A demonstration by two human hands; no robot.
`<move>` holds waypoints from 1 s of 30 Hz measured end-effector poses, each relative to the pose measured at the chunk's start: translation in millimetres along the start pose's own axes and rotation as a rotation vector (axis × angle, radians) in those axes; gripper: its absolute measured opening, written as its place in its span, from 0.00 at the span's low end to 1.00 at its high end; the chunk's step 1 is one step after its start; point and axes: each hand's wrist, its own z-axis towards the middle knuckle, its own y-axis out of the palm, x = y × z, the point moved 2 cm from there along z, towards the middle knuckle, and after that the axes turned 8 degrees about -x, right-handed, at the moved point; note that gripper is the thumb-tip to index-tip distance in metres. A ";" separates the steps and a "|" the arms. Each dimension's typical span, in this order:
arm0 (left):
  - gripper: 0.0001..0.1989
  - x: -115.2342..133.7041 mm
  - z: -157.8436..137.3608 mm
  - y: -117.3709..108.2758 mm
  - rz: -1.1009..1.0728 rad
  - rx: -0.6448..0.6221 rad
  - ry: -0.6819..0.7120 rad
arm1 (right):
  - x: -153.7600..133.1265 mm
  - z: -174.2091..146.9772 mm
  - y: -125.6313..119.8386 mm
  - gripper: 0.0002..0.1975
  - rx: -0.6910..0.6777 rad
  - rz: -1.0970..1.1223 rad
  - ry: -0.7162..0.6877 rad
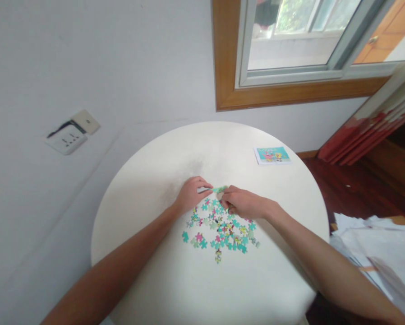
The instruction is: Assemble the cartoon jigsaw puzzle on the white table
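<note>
Many loose jigsaw pieces (219,239) in teal, pale green, pink and yellow lie spread over the white round table (209,291). At the pile's far edge is a narrow green strip of jigsaw puzzle (219,189). My left hand (191,193) has its thumb and fingers closed at the strip's left end. Opposite it, my right hand (241,201) is curled with the fingers pinched at the right end, above some loose pieces. The right fingertips are partly hidden, so any single piece under them cannot be made out.
A small teal picture card (273,155) with cartoon figures lies at the table's far right. Beyond the table are a wall with a socket (67,139) and a wood-framed window (290,97). Papers (378,239) are stacked at the right, below a red-and-white curtain (354,135).
</note>
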 end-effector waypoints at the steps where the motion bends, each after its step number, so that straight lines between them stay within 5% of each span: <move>1: 0.05 -0.3 -0.1 0.2 -0.001 0.002 0.002 | -0.2 -0.1 0.1 0.08 -0.001 0.005 -0.001; 9: 0.05 -3.0 -0.9 1.0 -0.016 0.013 0.009 | 5.7 -1.2 -1.6 0.07 0.016 0.231 -0.026; 18: 0.06 -1.9 -0.6 0.8 -0.006 -0.001 0.003 | 53.6 5.4 -13.9 0.05 0.452 0.355 0.238; 30: 0.06 -0.8 0.0 -0.3 -0.011 0.005 0.000 | 59.9 15.1 -1.8 0.07 0.431 0.205 0.317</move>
